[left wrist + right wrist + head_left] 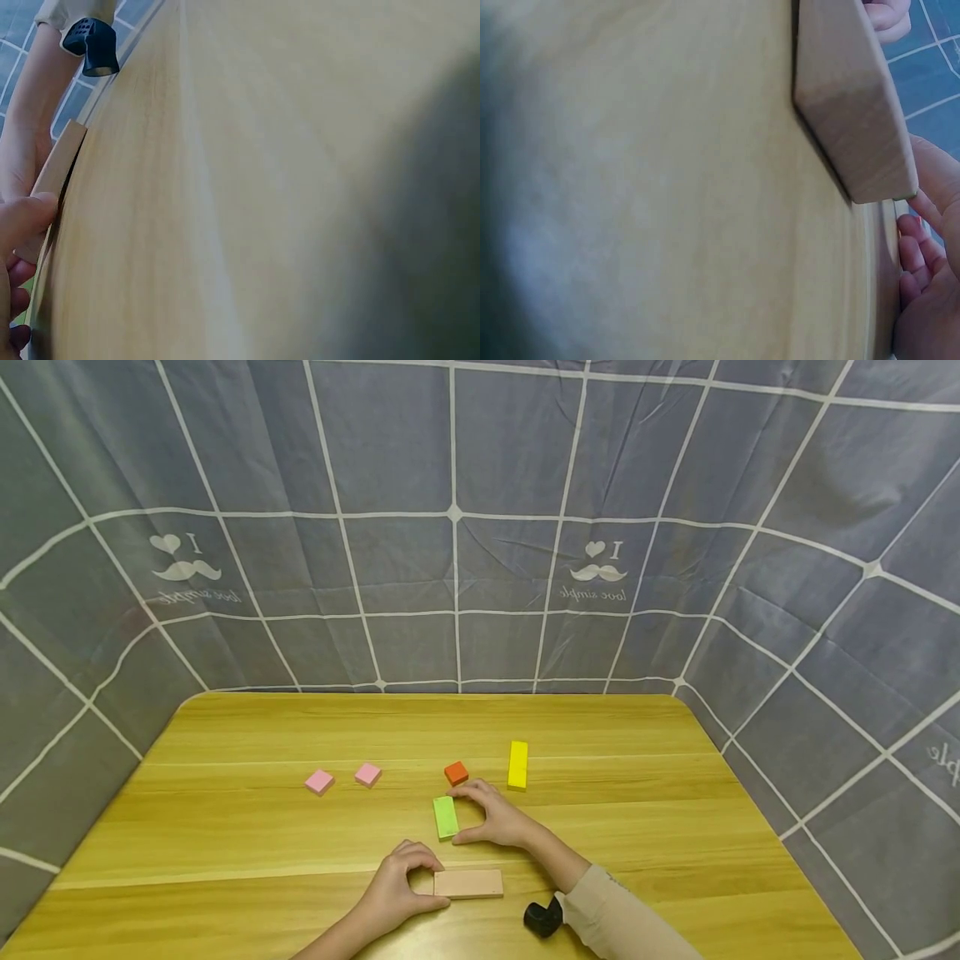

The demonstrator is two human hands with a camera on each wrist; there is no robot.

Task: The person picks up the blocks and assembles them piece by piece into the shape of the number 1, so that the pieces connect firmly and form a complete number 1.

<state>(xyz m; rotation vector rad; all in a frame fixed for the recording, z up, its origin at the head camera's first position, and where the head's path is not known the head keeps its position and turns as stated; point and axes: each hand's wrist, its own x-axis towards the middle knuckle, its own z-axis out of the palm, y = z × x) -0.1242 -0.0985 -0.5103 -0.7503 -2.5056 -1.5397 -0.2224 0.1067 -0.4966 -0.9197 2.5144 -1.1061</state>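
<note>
A plain beige wooden block (pixel 468 883) lies flat near the front of the table. My left hand (pixel 405 881) pinches its left end, thumb on the near side and fingers on the far side. Just beyond it, my right hand (pixel 495 818) spans a light green block (pixel 446 817) lengthwise, thumb at the near end and fingertips at the far end. In the left wrist view the thumb presses on the side of the beige block (pixel 60 161). The right wrist view has the beige block (pixel 847 112) large, hiding nearly all of the green one.
A small orange-red block (pixel 456 773) lies just beyond the right fingertips. A long yellow block (pixel 518 766) is to its right. Two pink blocks (pixel 319 782) lie farther left on the wooden table (pixel 225 860). A black device (pixel 543 917) sits at the right sleeve.
</note>
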